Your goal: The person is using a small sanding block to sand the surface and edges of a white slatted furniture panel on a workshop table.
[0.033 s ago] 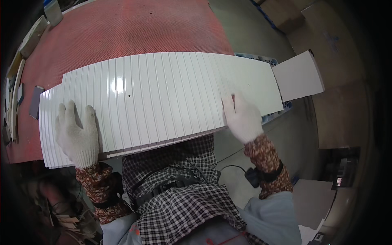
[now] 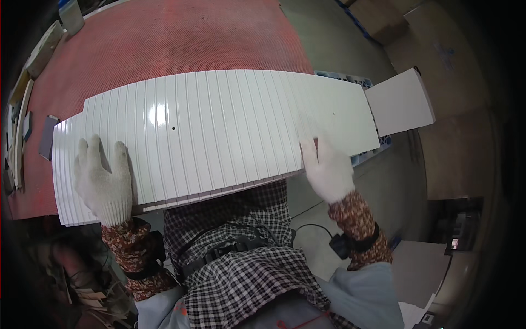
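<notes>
A stack of long white ribbed panels (image 2: 219, 126) lies across the near edge of a red table (image 2: 164, 38), its right end reaching out past the table. Both of my hands wear white knit gloves. My left hand (image 2: 104, 183) rests flat, fingers spread, on the stack's left near corner. Over at the right part of the near edge, my right hand (image 2: 329, 170) has its fingers lying on top of the panel. A small dark hole (image 2: 173, 129) marks the top panel. The edges of lower panels show along the near side.
Wooden strips (image 2: 22, 109) and a small grey block (image 2: 48, 137) lie along the table's left side. Beyond the panels' right end sits a white board (image 2: 400, 101) over a blue crate (image 2: 356, 82). Cardboard boxes (image 2: 378, 16) stand on the floor at the far right.
</notes>
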The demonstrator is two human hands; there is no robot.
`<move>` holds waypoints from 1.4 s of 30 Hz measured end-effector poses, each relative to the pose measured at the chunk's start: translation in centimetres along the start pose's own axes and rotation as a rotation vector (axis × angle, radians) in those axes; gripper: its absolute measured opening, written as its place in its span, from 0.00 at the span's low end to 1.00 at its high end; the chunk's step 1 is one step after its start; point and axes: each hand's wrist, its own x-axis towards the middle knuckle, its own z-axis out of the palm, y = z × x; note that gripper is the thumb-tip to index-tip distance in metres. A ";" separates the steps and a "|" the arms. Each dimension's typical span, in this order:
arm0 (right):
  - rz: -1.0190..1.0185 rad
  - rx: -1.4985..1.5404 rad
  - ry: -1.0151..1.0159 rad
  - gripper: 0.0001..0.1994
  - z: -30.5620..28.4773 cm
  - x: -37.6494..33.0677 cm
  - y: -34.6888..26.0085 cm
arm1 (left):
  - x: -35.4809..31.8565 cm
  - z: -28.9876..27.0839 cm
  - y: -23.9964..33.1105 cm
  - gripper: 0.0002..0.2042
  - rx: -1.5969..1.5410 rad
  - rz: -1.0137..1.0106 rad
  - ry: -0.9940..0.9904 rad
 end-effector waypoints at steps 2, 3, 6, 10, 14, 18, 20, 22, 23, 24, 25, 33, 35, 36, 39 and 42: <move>0.100 0.059 -0.023 0.18 -0.5 -3.3 -0.4 | -0.1 0.1 -0.1 0.25 0.013 0.000 0.005; 0.099 0.059 -0.021 0.18 -0.3 -4.7 -0.1 | -0.2 0.2 -0.1 0.26 0.034 0.011 0.004; 0.105 -0.013 -0.069 0.17 0.3 -6.8 0.3 | 0.0 -0.1 0.0 0.26 0.061 0.003 -0.039; 0.197 0.257 0.002 0.15 -0.8 -5.9 -1.0 | 0.0 0.2 0.1 0.26 0.023 0.030 0.003; 0.108 0.216 0.010 0.14 0.0 -5.0 -1.2 | 0.0 0.2 0.3 0.26 0.011 0.008 -0.018; 0.113 0.172 -0.050 0.14 -0.5 -3.7 -1.3 | -0.1 -0.1 0.5 0.26 0.010 0.003 -0.013; 0.100 0.115 -0.090 0.15 -0.7 -1.7 -1.4 | 0.0 -0.2 0.6 0.26 0.000 0.005 -0.009; 0.000 0.030 -0.028 0.17 -0.2 1.7 -1.8 | 0.1 -0.6 0.6 0.25 0.004 -0.001 -0.029; -0.008 -0.026 -0.012 0.18 0.2 3.6 -2.0 | 0.1 -0.5 0.5 0.25 0.005 -0.003 -0.028; -0.017 -0.083 0.004 0.20 0.4 5.8 -2.3 | 0.2 -0.4 0.4 0.25 0.017 -0.007 -0.059; -0.023 -0.083 -0.003 0.21 0.3 7.9 -2.7 | 0.2 -0.3 0.3 0.26 0.035 -0.014 -0.087; -0.028 -0.173 -0.030 0.24 -0.5 20.1 -5.5 | 0.3 -0.2 0.5 0.25 -0.005 0.050 0.027; -0.044 -0.170 -0.049 0.24 -0.2 20.0 -5.2 | 0.3 -0.3 0.4 0.25 -0.004 0.049 0.041; -0.033 -0.140 -0.026 0.25 0.4 19.4 -5.0 | 0.1 -0.3 0.2 0.25 0.004 0.026 0.014; 0.012 -0.138 -0.020 0.25 -0.2 15.0 -4.6 | 0.0 -0.3 0.5 0.24 0.010 0.001 -0.022; 0.057 -0.075 -0.088 0.24 -0.6 8.5 -4.5 | -0.4 0.1 0.0 0.25 0.050 -0.004 -0.042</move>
